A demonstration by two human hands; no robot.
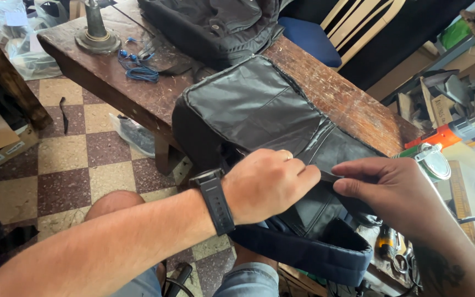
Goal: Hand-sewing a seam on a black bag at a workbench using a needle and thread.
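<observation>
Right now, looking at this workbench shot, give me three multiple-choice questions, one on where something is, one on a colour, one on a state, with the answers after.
1. Where does the coiled blue cord lie?
A. on the wooden table, beyond the bag
B. on the tiled floor
C. inside the bag

2. What colour is the padded edge at the near end of the black bag?
A. red
B. dark blue
C. yellow

3. How are the two hands placed on the bag?
A. both lifted clear of it
B. only the right hand touches it
C. both pinch its fabric at one seam

Answers:
1. A, the cord rests on the wooden table near a metal stand.
2. B, the padding shows dark blue against the black fabric.
3. C, the left hand and the right hand meet fingertip to fingertip, gripping the fabric.
</observation>
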